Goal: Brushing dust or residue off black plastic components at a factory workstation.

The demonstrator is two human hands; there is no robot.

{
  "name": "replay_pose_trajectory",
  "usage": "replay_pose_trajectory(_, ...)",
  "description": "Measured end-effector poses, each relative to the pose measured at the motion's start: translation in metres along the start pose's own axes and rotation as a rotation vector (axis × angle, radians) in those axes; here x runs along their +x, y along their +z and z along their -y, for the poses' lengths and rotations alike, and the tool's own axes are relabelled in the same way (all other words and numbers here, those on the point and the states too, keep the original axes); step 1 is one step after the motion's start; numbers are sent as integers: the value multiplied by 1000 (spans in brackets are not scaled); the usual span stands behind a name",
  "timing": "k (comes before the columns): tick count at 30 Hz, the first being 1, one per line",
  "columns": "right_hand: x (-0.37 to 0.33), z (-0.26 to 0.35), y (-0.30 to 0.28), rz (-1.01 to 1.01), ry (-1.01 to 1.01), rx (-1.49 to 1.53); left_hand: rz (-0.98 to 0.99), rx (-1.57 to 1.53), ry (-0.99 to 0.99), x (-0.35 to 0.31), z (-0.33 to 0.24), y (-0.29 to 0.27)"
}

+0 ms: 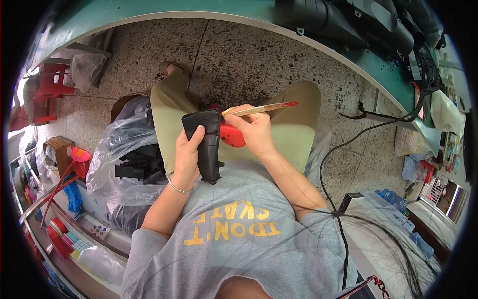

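My left hand (pixel 189 149) is closed round a long, hollow black plastic part (pixel 209 144), its thumb pressed on the near face. The part is held upright above my lap, with its wider end away from me. My right hand (pixel 255 133) grips a slim wooden-handled tool (pixel 264 108) with a red end pointing right. The tool's other end, yellowish, lies close beside the part's upper edge; my fingers partly cover it, and I cannot tell whether it touches. Beneath my hands, a red seat (pixel 232 136) dotted with black specks shows between my legs.
Left of my legs, a clear plastic bag (pixel 122 149) contains black parts (pixel 142 164). A green workbench (pixel 239 11) curves across the far side, with large black mouldings (pixel 343 22) on it. A black cable (pixel 323 164) hangs at my right. Black scraps litter the speckled floor (pixel 226 60).
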State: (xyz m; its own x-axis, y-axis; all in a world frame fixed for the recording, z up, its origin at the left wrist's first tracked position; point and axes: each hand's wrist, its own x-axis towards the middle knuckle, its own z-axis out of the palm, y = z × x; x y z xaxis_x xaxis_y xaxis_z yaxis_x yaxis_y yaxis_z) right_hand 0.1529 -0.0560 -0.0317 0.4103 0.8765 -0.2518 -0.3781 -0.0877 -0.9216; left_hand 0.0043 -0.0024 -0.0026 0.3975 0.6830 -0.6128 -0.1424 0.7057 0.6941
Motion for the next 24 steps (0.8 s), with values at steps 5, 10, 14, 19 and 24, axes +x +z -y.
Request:
replay_pose_trajectory(5,2,-5,0,16,35,124,-2,12,-27,2,0,0)
replay_pose_trajectory(10,4,-8,12,85,-514,-474,-11,-18,26,2,3,5)
replay_pose_trajectory(14,55,-39,-36,-14,-757,-1106,44,115,-101,8,-6,-14)
replay_pose_trajectory(19,60,-18,-42,-252,-674,-826,-126,98,-32,7,-11,-1)
replay_pose_trajectory(24,43,11,-34,-105,-875,-863,-24,802,357,29,3,-33)
